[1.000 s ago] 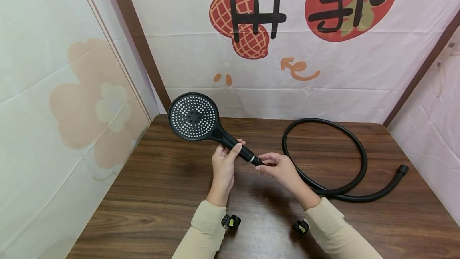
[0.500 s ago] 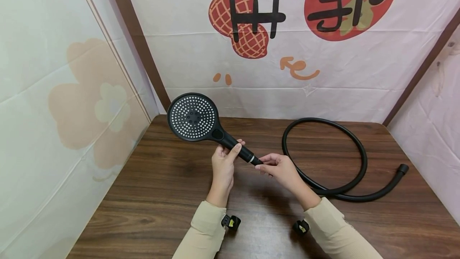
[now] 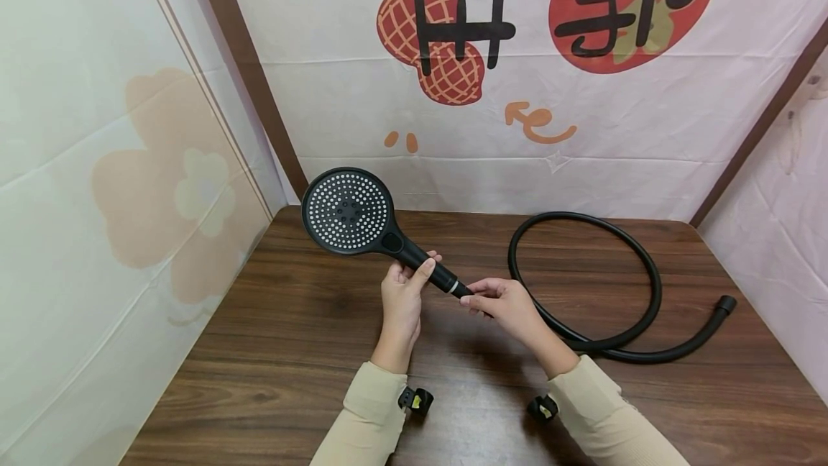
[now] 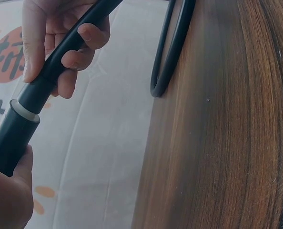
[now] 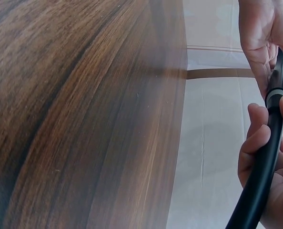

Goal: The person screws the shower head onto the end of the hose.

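Note:
A black hand shower [image 3: 348, 211] with a round face of white nozzles is held over the table, its head to the upper left. My left hand [image 3: 402, 300] grips its handle [image 4: 10, 140], thumb along the near side. At the handle's lower end, my right hand [image 3: 507, 304] holds the end of a black shower hose [image 4: 48, 78] between thumb and fingers. Hose and handle meet in line, with a pale ring [image 4: 25, 112] showing at the joint. In the right wrist view the hose [image 5: 256, 191] runs through the curled right fingers.
The rest of the hose lies in a big loop on the right of the wooden table [image 3: 259, 380]. Its other end [image 3: 726, 304], with a black fitting, points up and right. Printed cloth walls [image 3: 323, 113] close in the back and both sides.

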Action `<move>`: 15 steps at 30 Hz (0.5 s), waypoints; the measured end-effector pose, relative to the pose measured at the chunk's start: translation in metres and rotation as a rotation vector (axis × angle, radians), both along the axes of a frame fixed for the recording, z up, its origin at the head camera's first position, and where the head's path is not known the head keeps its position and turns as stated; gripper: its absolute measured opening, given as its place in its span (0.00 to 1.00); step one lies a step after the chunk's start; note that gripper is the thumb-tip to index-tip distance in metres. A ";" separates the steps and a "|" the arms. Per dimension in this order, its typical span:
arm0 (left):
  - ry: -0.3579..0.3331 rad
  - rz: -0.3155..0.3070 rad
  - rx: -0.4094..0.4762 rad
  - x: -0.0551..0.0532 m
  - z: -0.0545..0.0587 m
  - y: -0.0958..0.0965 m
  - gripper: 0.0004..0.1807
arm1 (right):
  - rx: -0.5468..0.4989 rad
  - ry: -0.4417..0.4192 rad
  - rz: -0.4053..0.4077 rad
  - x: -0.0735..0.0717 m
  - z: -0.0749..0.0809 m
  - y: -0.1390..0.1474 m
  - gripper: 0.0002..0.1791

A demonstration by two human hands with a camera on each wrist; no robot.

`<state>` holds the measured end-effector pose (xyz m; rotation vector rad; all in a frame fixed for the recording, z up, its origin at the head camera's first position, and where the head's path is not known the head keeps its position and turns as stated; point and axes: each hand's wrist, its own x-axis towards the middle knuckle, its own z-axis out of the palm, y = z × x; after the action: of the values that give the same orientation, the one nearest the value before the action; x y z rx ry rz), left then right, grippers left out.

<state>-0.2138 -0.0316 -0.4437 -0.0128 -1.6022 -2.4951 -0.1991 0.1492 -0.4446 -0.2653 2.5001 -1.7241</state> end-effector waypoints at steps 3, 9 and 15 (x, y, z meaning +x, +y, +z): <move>0.002 0.000 0.000 0.000 0.000 0.000 0.18 | 0.006 -0.003 0.006 -0.001 0.000 0.000 0.14; 0.000 0.001 0.004 0.001 0.000 0.000 0.18 | 0.005 -0.005 0.024 -0.001 0.000 0.001 0.15; 0.000 0.000 0.006 0.001 0.001 0.000 0.18 | 0.001 -0.009 0.028 0.000 0.003 0.001 0.15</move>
<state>-0.2130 -0.0318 -0.4431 -0.0116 -1.5943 -2.4998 -0.1988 0.1502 -0.4419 -0.2906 2.4782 -1.7102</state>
